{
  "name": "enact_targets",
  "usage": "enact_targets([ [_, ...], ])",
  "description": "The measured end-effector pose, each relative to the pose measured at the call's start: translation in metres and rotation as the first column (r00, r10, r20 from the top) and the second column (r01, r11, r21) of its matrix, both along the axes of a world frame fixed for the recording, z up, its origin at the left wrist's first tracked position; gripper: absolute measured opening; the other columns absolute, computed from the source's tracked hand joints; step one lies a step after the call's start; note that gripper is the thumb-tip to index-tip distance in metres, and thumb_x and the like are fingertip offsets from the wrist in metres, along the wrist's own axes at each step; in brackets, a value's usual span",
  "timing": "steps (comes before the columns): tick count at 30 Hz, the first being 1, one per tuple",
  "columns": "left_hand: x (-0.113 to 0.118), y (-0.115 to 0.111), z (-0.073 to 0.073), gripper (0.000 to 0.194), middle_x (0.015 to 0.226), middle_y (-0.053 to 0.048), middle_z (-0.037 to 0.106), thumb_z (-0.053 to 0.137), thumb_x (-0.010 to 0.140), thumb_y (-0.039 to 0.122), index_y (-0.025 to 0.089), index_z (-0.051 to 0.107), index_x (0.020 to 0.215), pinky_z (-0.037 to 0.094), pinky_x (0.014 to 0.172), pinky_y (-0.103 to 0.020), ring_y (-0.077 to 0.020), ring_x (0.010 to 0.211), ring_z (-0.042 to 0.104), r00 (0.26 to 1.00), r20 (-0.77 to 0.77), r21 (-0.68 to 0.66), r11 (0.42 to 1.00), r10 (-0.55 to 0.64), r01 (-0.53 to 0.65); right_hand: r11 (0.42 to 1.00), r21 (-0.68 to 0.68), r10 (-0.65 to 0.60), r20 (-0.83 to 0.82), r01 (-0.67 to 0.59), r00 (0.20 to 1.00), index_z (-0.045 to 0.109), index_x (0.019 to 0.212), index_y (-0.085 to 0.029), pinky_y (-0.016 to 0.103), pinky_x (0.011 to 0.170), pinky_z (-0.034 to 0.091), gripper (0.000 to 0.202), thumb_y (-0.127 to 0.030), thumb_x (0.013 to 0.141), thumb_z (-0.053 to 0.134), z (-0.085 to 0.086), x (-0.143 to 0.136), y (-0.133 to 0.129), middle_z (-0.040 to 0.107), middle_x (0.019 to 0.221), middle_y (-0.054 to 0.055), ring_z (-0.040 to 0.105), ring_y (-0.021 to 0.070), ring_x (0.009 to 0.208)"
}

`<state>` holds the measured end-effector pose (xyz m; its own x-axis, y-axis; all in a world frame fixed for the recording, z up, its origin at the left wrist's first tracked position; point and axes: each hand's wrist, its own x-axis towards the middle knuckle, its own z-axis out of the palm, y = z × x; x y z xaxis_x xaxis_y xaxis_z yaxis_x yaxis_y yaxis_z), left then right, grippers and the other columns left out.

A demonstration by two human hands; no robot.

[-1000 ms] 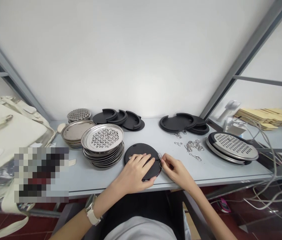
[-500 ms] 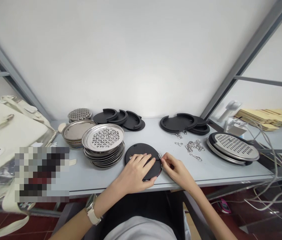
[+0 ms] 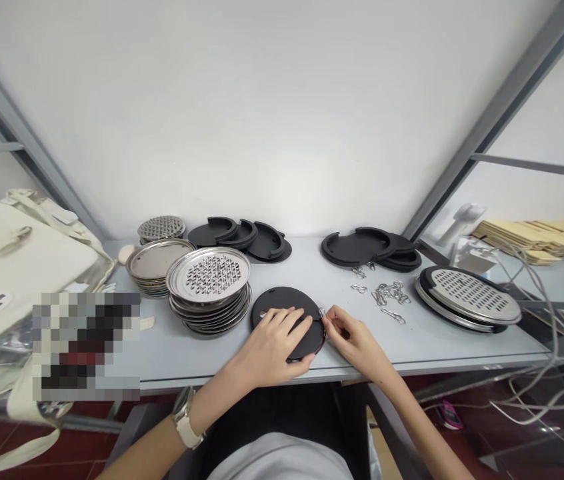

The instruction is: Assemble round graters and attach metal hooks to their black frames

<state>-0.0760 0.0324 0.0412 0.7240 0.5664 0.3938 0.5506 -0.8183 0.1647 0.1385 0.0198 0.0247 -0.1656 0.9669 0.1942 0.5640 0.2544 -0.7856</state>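
My left hand (image 3: 281, 343) lies over a round black disc (image 3: 282, 297) near the front of the table, fingers stretched across its top and thumb at its near edge. At the disc's right edge, my right hand (image 3: 349, 339) pinches a small metal clip (image 3: 323, 313) between thumb and fingers; part of the clip is hidden. More loose wire clips (image 3: 389, 293) lie to the right of this hand. Left of the disc stands a stack of round metal grater plates (image 3: 209, 275), the top one tilted.
Round metal lids (image 3: 159, 259) are stacked farther left. Black rimmed trays (image 3: 357, 247) lie along the wall, with a grater set (image 3: 467, 293) at the right. A cream bag (image 3: 27, 260) covers the left end; cables (image 3: 552, 320) hang at the right.
The view has shifted very slightly. Both hands keep nearly the same place on the disc and at its right edge.
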Motion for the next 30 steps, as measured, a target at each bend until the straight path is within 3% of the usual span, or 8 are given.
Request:
enact_targets([
  [15,0.0001,-0.0005,0.0005,0.052,0.135,-0.013,0.05,0.048,0.089,0.041,0.017,0.044,0.135,0.037,0.1,-0.047,-0.0302,0.123,0.046,1.0,0.022,0.005,1.0,0.004,-0.004,1.0,0.008,0.011,0.048,-0.012,0.999,0.039,0.073,-0.022,0.023,0.051,0.026,0.028,-0.04,0.095,0.038,-0.0008,0.001,0.0004,0.029,0.057,-0.007,0.028,0.0108,0.053],
  [25,0.0,-0.0003,0.001,0.051,0.134,-0.013,0.051,0.048,0.089,0.041,0.017,0.045,0.134,0.039,0.099,-0.046,-0.0299,0.123,0.046,1.0,0.02,0.009,1.0,0.002,-0.003,1.0,0.025,0.013,0.069,-0.015,0.998,0.04,0.074,-0.022,0.024,0.052,0.029,0.027,-0.037,0.096,0.037,-0.0016,0.0015,0.0013,0.038,0.057,-0.007,0.034,0.0108,0.051],
  [30,0.0004,-0.0003,0.0005,0.052,0.134,-0.013,0.051,0.049,0.089,0.042,0.016,0.045,0.134,0.039,0.099,-0.046,-0.0297,0.123,0.046,1.0,0.018,0.015,1.0,0.005,-0.006,1.0,0.01,0.023,0.073,-0.024,0.997,0.038,0.074,-0.022,0.024,0.051,0.027,0.028,-0.038,0.097,0.036,-0.0035,0.002,0.0016,0.033,0.057,-0.007,0.031,0.0109,0.051],
])
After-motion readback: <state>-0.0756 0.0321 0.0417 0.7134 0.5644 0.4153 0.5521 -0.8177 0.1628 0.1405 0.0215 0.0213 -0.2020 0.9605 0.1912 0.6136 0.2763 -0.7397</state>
